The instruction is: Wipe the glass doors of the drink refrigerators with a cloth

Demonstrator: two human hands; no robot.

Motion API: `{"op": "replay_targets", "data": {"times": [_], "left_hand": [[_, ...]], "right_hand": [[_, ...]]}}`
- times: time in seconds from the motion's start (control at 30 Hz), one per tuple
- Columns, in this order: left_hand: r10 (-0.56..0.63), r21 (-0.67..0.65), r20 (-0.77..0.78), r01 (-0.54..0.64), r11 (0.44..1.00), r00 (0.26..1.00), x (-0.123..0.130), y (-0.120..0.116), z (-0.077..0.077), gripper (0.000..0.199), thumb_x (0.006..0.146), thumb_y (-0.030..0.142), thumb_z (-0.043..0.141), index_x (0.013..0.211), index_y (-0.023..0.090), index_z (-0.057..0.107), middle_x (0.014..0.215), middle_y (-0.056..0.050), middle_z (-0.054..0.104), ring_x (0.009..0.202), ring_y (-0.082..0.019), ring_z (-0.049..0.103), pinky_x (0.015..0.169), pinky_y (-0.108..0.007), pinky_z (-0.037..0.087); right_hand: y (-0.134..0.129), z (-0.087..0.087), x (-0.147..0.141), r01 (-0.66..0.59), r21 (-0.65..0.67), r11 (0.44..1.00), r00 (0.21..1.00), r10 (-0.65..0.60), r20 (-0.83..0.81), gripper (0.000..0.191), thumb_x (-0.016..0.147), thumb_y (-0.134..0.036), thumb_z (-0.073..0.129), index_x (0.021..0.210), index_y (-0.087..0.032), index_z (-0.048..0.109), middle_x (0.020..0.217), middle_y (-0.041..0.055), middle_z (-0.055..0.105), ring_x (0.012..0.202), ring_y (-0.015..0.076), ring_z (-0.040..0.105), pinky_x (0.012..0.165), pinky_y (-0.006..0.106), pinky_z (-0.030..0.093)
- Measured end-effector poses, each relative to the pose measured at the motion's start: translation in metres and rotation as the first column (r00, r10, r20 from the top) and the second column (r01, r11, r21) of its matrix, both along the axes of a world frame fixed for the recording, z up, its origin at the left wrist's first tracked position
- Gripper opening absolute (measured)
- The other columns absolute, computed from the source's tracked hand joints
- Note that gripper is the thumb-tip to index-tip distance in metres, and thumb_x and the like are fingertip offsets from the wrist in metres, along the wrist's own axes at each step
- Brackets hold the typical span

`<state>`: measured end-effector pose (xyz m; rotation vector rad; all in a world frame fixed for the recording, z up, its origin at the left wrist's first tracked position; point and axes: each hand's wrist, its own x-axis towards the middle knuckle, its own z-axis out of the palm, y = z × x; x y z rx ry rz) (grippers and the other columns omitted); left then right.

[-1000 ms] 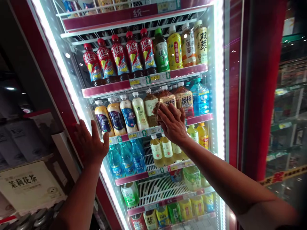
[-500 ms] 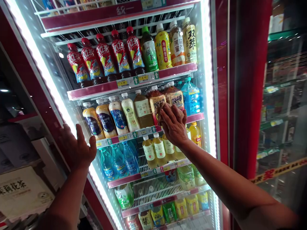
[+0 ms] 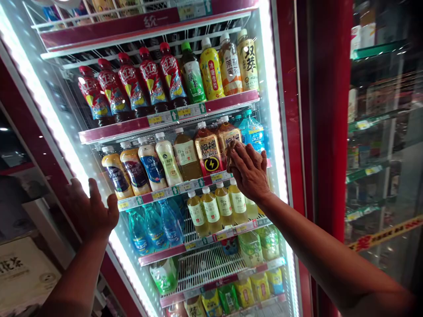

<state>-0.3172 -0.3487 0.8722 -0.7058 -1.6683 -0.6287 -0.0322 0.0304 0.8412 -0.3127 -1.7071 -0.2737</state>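
Observation:
My right hand (image 3: 249, 171) presses a crumpled brownish cloth (image 3: 232, 154) against the glass door of a lit drinks cooler, in front of the middle shelf. The cloth shows at the fingertips and covers part of an orange-brown bottle (image 3: 228, 130). Beside it stands a similar bottle with a black lightning label (image 3: 209, 149). My left hand (image 3: 94, 209) is raised with fingers spread at the cooler's left edge, holding nothing; whether it touches the glass or frame I cannot tell.
Red-capped bottles (image 3: 128, 83) line the shelf above; blue bottles (image 3: 153, 229) and pale yellow ones (image 3: 211, 209) stand below. A dark red frame (image 3: 291, 110) borders the right side, with glass shelves (image 3: 370, 171) beyond. A beige box (image 3: 26, 273) lies at lower left.
The view has shifted, so the cooler appears further left. My right hand and the cloth have moved right across the glass, uncovering the lightning-label bottle. My left hand stays spread.

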Motion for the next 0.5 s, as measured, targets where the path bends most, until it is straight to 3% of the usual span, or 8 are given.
{"op": "replay_targets", "data": {"times": [0.27,0.4,0.5], "left_hand": [[-0.008,0.051,0.004,0.008,0.999,1.000,0.002,0.002,-0.002,0.089,0.092,0.064,0.041,0.163,0.013,0.027,0.172,-0.021,0.012,0.154,-0.047,0.020,0.119,-0.074,0.012],[-0.015,0.068,-0.018,0.016,0.998,1.000,0.004,0.004,-0.001,0.090,0.091,0.067,0.039,0.161,0.012,0.030,0.171,-0.021,0.016,0.157,-0.044,0.017,0.122,-0.069,0.011],[-0.003,0.062,-0.063,0.007,0.998,0.998,0.009,0.006,0.001,0.090,0.091,0.066,0.037,0.158,0.005,0.036,0.168,-0.025,0.021,0.158,-0.040,0.016,0.124,-0.064,0.014]], "right_hand": [[0.033,0.007,0.019,0.067,-0.023,0.997,0.995,-0.068,-0.077,0.067,0.105,-0.035,0.040,0.165,-0.037,0.012,0.169,0.0014,0.032,0.159,0.0274,0.020,0.128,0.061,0.001],[0.040,-0.004,0.025,0.053,-0.002,0.999,0.998,-0.053,-0.025,0.071,0.104,-0.032,0.042,0.165,-0.038,0.007,0.169,0.0001,0.032,0.158,0.0271,0.021,0.129,0.060,0.001],[0.058,-0.006,0.038,0.067,-0.033,0.997,0.997,-0.068,-0.022,0.068,0.103,-0.033,0.041,0.165,-0.038,0.013,0.168,0.0013,0.034,0.157,0.0296,0.024,0.127,0.063,0.000]]}}
